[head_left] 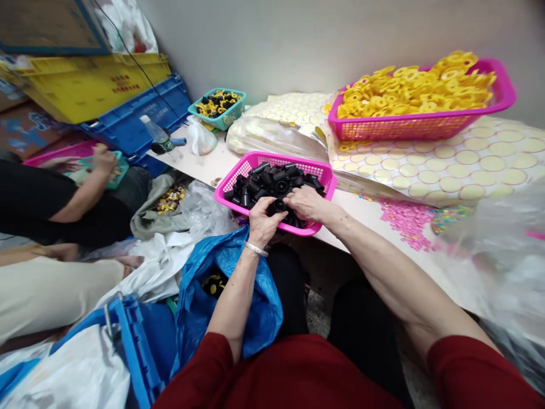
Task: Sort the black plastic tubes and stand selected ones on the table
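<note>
A small pink basket (317, 171) full of black plastic caps (272, 179) sits at the table's near edge. My left hand (263, 220), a bangle on its wrist, reaches in at the front with its fingers curled around a black cap (280, 203). My right hand (307, 203) lies beside it on the pile, fingers bent and pinching the same black cap. The two hands touch over the basket's front rim.
A large pink basket (426, 122) of yellow rings stands at the back right on sheets of round stickers (468, 165). A teal basket (218, 108), a bottle (158, 136) and plastic bags sit further left. A blue bag (230, 284) hangs by my knee. Another person's arm (80, 193) works at the left.
</note>
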Available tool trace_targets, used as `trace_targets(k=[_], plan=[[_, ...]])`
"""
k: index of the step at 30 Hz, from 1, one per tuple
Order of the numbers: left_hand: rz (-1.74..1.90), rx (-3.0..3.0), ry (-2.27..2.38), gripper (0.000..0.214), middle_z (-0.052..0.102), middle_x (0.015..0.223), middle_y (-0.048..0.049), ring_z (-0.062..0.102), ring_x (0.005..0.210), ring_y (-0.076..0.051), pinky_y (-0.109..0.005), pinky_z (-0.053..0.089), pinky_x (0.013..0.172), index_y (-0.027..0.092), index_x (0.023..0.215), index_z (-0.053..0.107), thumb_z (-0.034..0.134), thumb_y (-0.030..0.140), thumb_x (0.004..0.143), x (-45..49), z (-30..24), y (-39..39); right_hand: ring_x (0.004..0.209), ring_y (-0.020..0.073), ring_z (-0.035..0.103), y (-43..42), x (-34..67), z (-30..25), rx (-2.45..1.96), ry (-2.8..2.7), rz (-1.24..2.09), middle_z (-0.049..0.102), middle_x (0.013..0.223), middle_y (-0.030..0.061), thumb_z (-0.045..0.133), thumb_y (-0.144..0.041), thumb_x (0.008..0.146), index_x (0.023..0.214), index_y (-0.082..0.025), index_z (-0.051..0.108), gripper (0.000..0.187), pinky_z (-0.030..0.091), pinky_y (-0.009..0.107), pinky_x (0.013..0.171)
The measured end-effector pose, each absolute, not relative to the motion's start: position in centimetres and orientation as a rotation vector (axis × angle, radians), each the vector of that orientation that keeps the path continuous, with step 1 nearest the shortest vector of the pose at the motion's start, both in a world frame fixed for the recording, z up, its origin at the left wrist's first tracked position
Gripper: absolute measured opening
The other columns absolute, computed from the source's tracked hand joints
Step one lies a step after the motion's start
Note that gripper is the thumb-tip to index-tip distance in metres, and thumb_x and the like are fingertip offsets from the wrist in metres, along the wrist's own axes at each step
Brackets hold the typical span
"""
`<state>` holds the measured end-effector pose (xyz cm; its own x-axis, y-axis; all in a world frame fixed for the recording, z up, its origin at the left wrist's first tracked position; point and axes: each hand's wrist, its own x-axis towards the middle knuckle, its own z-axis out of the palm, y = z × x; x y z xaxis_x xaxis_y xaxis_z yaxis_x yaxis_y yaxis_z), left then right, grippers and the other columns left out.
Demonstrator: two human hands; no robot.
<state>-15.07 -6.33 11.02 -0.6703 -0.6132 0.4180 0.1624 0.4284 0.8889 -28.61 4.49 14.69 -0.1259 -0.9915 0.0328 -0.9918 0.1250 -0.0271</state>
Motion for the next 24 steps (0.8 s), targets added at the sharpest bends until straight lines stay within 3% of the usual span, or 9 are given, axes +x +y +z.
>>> trace_targets(k=[2, 4, 7, 10, 18, 24], plan=[[-1.350, 0.371, -1.909, 0.028, 0.063, 0.084, -0.0010, 0.060, 0.082, -0.016, -0.029, 0.048, 0.077, 0.017, 0.082, 0.069, 0.082, 0.026, 0.059, -14.6, 11.5, -6.0, 0.087, 0.0220, 0.061, 5.2, -28.9, 14.2, 1.958, -2.416, 0.430, 0.068, 0.092, 0.0110, 0.054, -0.013, 0.080, 0.092, -0.015, 0.064, 0.016, 0.039, 0.031, 0.070], [-1.407, 0.347, -1.888, 0.031, 0.063, 0.085, -0.0015, 0.060, 0.082, -0.016, -0.029, 0.048, 0.076, 0.017, 0.084, 0.069, 0.083, 0.030, 0.059, -14.1, 12.0, -5.4, 0.085, 0.0212, 0.061, 6.6, -28.8, 13.4, 1.737, -2.394, 1.135, 0.067, 0.092, 0.0088, 0.060, -0.023, 0.079, 0.088, -0.016, 0.062, 0.012, 0.045, 0.032, 0.071], [-1.527, 0.294, -1.870, 0.034, 0.064, 0.084, -0.0016, 0.061, 0.080, -0.015, -0.028, 0.049, 0.075, 0.017, 0.084, 0.070, 0.085, 0.032, 0.058, -13.7, 12.7, -3.5, 0.074, 0.0176, 0.061, 9.7, -27.4, 12.5, 1.278, -2.137, 2.243, 0.065, 0.086, 0.0021, 0.072, -0.038, 0.073, 0.090, -0.021, 0.061, 0.027, 0.051, 0.034, 0.068], [-1.643, 0.253, -1.878, 0.031, 0.065, 0.082, -0.0008, 0.061, 0.077, -0.014, -0.027, 0.048, 0.073, 0.017, 0.085, 0.072, 0.086, 0.025, 0.058, -13.9, 13.2, -1.0, 0.070, 0.0160, 0.062, 13.0, -25.1, 12.4, 0.963, -1.941, 2.741, 0.067, 0.087, 0.0000, 0.079, -0.043, 0.070, 0.102, -0.025, 0.062, 0.040, 0.055, 0.036, 0.069], [-1.764, 0.110, -2.040, 0.030, 0.067, 0.082, -0.0016, 0.061, 0.079, -0.015, -0.028, 0.049, 0.074, 0.019, 0.090, 0.076, 0.080, 0.014, 0.061, -14.4, 12.9, 3.6, 0.096, 0.0229, 0.069, 17.6, -21.7, 12.4, 0.837, -2.021, 2.598, 0.073, 0.104, 0.0044, 0.081, -0.044, 0.071, 0.116, -0.030, 0.063, 0.050, 0.055, 0.044, 0.092], [-1.715, 0.079, -2.124, 0.028, 0.067, 0.081, -0.0011, 0.062, 0.078, -0.016, -0.027, 0.050, 0.071, 0.020, 0.092, 0.076, 0.081, 0.018, 0.064, -14.4, 12.6, 4.1, 0.104, 0.0233, 0.066, 18.9, -21.6, 12.0, 1.044, -2.205, 2.246, 0.070, 0.110, 0.0047, 0.076, -0.039, 0.078, 0.113, -0.028, 0.069, 0.037, 0.053, 0.043, 0.096]])
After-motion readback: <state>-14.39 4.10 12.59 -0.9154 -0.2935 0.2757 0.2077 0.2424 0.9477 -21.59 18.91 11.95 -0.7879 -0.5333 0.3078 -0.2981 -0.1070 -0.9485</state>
